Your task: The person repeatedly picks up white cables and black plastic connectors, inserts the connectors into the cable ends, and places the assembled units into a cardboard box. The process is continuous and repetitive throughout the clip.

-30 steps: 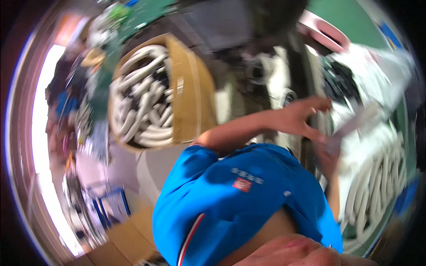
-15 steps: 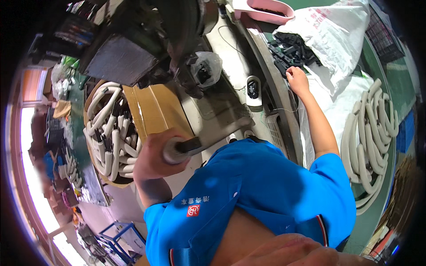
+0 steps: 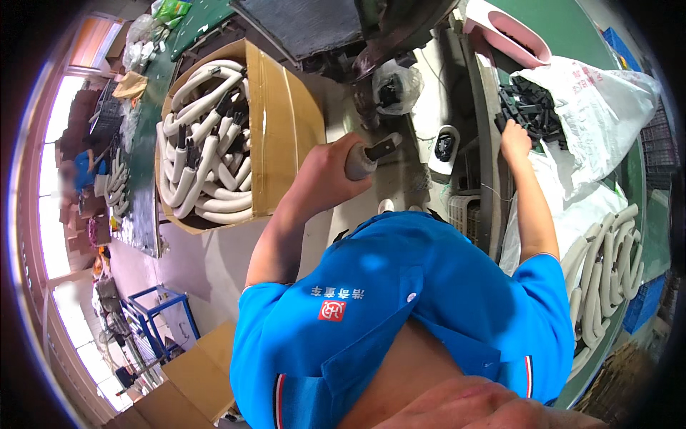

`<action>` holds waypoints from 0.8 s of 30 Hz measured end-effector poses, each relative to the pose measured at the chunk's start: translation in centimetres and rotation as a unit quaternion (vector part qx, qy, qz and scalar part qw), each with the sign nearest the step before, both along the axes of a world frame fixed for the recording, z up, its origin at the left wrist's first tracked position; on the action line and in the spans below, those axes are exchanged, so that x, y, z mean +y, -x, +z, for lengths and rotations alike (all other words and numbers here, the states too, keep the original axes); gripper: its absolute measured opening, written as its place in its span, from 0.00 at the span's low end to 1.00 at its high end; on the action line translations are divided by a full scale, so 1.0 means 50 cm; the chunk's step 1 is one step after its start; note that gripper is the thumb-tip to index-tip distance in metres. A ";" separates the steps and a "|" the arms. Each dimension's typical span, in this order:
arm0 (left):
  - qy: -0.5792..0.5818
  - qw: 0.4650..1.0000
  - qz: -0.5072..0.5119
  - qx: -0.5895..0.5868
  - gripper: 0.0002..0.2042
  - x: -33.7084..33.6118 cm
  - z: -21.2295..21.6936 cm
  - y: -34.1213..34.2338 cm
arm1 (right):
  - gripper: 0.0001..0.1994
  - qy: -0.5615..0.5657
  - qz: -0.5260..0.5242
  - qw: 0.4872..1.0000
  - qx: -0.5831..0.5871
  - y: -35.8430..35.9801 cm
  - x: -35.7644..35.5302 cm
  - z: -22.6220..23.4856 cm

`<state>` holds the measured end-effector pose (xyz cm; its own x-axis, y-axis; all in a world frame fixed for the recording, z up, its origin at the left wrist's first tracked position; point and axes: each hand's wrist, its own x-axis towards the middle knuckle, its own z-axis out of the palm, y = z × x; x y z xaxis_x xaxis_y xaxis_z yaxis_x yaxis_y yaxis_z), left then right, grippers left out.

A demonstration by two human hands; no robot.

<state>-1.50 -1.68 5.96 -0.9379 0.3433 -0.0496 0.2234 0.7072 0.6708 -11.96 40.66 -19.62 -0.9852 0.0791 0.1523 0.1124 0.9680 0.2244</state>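
My left hand [image 3: 325, 179] is wrapped round a pale grey foam-covered tube [image 3: 359, 163] in front of my chest. From the tube's end sticks a flat black end piece [image 3: 381, 149]; my fist and forearm hide the rest of the tube. On the right, my right hand [image 3: 516, 143] is at the near left edge of a heap of black plastic parts [image 3: 534, 111]. Its fingers are bent and closed against one dark part at the heap's edge. The heap lies at the mouth of a white woven sack [image 3: 614, 107].
Left of me stands a cardboard box [image 3: 286, 136] full of foam tubes [image 3: 214, 189]. A dark machine [image 3: 307, 32] is ahead, with a plastic bag [image 3: 397, 87] hanging beside it. A pink scoop-shaped container [image 3: 493, 25] and more foam tubes [image 3: 604, 272] lie on the green table at right.
The whole view has shifted and turned, bringing the box nearer the middle. My left hand has raised the tube forward and to the right. My right hand stays at the heap.
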 end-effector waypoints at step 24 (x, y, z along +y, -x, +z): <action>-0.072 0.997 0.009 0.002 0.19 -0.021 -0.017 -0.029 | 0.24 0.244 0.535 0.760 0.276 -0.146 -0.348 0.403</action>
